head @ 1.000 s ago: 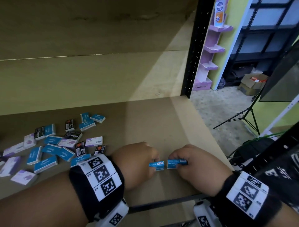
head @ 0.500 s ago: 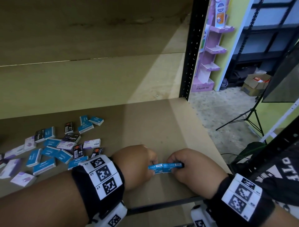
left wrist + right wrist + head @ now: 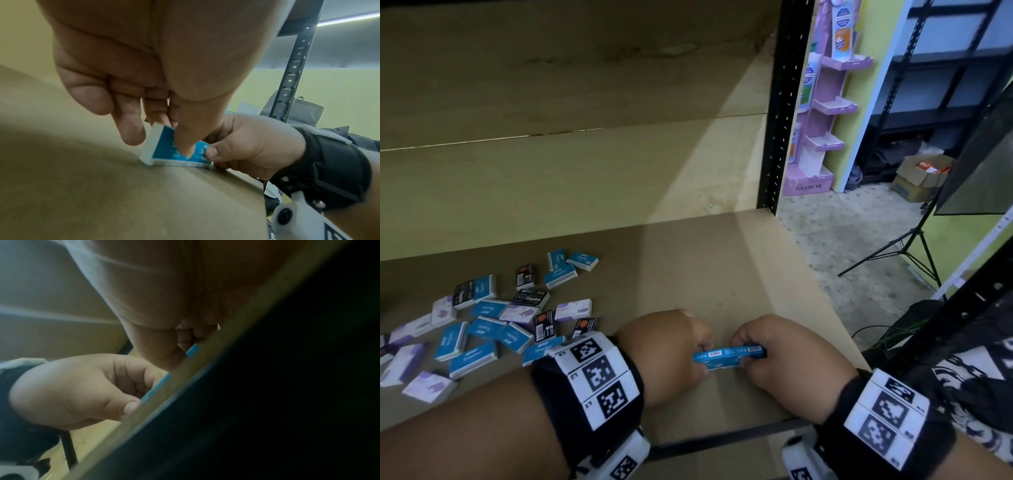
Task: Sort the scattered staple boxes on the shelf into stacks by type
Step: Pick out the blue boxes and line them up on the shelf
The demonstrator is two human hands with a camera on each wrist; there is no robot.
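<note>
While both hands pinch blue staple boxes at the near right of the shelf (image 3: 722, 274), left hand (image 3: 671, 346) on the lower box (image 3: 164, 147), right hand (image 3: 787, 349) on the upper box (image 3: 736, 351): square edges, then let go. Unsorted pile (image 3: 493, 318) sits left.

The head camera looks down from above at the shelf (image 3: 722, 274), near its front edge. Both wrist cameras sit low and very close, facing each other. All three see the blue boxes (image 3: 726, 356).
</note>
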